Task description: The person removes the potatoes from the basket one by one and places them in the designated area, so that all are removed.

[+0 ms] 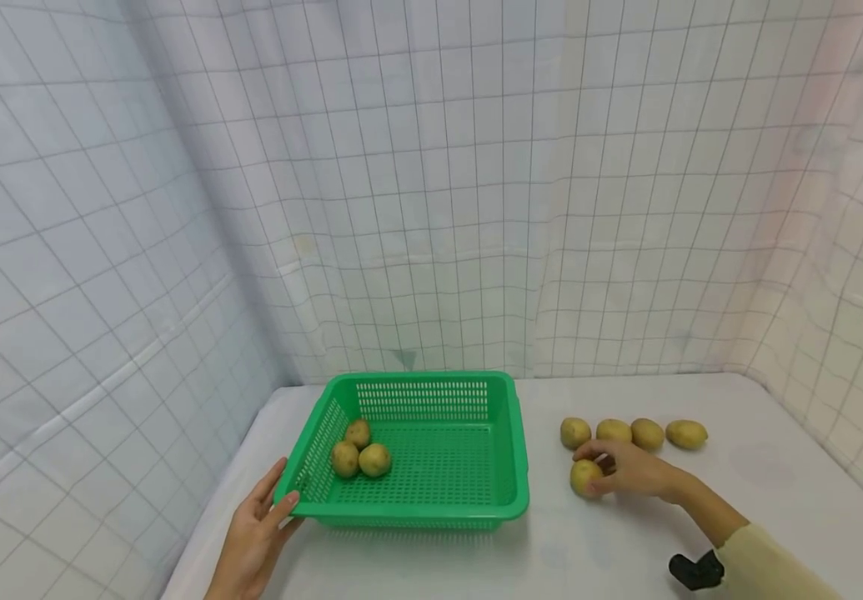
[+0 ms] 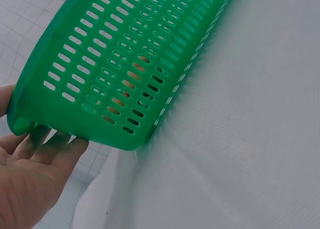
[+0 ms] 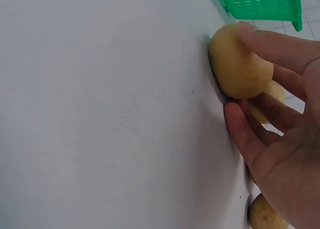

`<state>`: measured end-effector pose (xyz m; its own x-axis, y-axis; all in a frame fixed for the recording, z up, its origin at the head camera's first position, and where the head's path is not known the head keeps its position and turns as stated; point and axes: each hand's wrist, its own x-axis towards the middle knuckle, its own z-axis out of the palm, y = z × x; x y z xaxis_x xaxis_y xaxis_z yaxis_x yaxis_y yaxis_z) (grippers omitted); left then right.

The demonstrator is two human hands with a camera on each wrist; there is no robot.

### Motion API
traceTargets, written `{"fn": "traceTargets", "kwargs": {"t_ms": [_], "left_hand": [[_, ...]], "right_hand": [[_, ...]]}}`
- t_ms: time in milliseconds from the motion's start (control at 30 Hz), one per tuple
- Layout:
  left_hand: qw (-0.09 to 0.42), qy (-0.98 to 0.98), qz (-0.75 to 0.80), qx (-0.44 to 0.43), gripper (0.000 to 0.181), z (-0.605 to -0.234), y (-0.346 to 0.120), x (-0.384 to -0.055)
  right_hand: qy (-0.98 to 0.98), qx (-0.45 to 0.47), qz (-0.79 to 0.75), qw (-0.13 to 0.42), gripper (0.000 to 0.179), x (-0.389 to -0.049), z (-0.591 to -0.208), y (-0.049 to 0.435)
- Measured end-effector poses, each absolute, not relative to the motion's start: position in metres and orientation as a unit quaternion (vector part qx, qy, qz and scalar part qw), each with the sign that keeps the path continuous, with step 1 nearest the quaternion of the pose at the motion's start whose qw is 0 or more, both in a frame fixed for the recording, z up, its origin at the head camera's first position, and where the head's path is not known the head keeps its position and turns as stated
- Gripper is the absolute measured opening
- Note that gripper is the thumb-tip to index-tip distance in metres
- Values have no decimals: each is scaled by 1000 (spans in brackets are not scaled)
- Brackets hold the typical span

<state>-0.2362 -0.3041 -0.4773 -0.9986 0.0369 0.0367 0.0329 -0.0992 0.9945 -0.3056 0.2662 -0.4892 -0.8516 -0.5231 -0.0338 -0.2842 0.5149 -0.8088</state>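
A green plastic basket point(image 1: 431, 510) with slotted walls stands on the white table. My left hand point(image 1: 251, 533) holds its front left corner, thumb over the rim and fingers beneath it, as the left wrist view also shows. Three potatoes point(image 1: 375, 460) lie together in the basket's left part. To the right of the basket, my right hand point(image 1: 637, 471) grips a potato point(image 3: 239, 64) between thumb and fingers, close to the tabletop. Just behind that hand, several more potatoes point(image 1: 687, 434) lie in a row on the table.
A black object point(image 1: 696, 572) lies beside the right sleeve point(image 1: 765, 567) near the table's front. White grid-patterned sheeting point(image 1: 431, 208) hangs behind the table and along both sides. The white tabletop point(image 1: 551, 550) extends in front of the basket.
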Motion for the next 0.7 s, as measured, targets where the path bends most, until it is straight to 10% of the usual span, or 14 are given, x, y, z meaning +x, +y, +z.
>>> {"fn": "traceTargets", "kwargs": {"t_ms": [700], "left_hand": [[2,658,752,24,80,-478,-303,-236]], "right_hand": [[888,-223,-384,116,51,-317,-455,261]]}}
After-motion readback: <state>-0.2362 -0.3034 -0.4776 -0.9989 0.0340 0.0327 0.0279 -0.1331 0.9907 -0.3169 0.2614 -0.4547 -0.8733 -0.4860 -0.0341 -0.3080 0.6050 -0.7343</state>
